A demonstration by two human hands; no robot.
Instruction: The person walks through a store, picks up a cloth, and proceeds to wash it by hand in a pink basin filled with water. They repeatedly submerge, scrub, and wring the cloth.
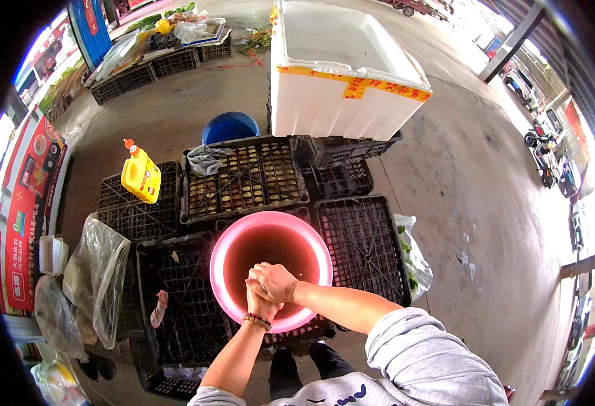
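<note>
A pink plastic basin [219, 264] holding murky brownish liquid stands on black plastic crates. Above its near part my two hands are pressed together. My right hand [275, 282] lies over my left hand [261, 304], its fingers wrapped around it. Whether anything is between the palms is hidden. A beaded bracelet [258, 321] circles my left wrist. Beyond the basin, a grey cloth [205, 160] hangs on the corner of an upturned black crate [245, 177].
A yellow bottle [141, 175] with a red cap stands on a crate at the left. Behind are a blue bucket [230, 128] and a large white foam box [338, 106]. Plastic bags [97, 274] lie left; a bag of greens [414, 256] sits right.
</note>
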